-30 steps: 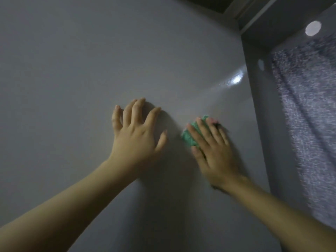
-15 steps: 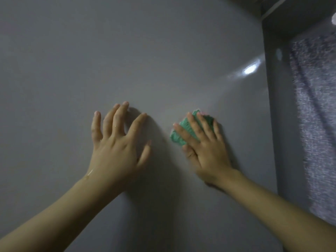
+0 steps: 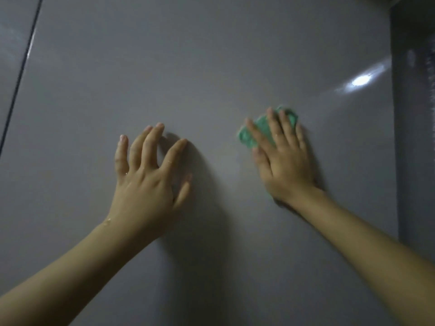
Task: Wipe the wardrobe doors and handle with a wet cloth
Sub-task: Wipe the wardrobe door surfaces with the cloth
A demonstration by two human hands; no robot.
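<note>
A glossy grey wardrobe door fills the head view. My right hand lies flat on a green cloth and presses it against the door, fingers straight and pointing up. Most of the cloth is hidden under the palm. My left hand rests on the door to the left of it, fingers spread, with water drops on the wrist. No handle shows.
A dark vertical gap separates this door from a neighbouring door at the far left. The door's right edge meets a darker side panel. A bright light reflection sits on the door at upper right.
The view has swung left, bringing the gap at the left into sight and pushing the curtain out. My hands stand farther apart, with the cloth hand now higher and farther right than the left.
</note>
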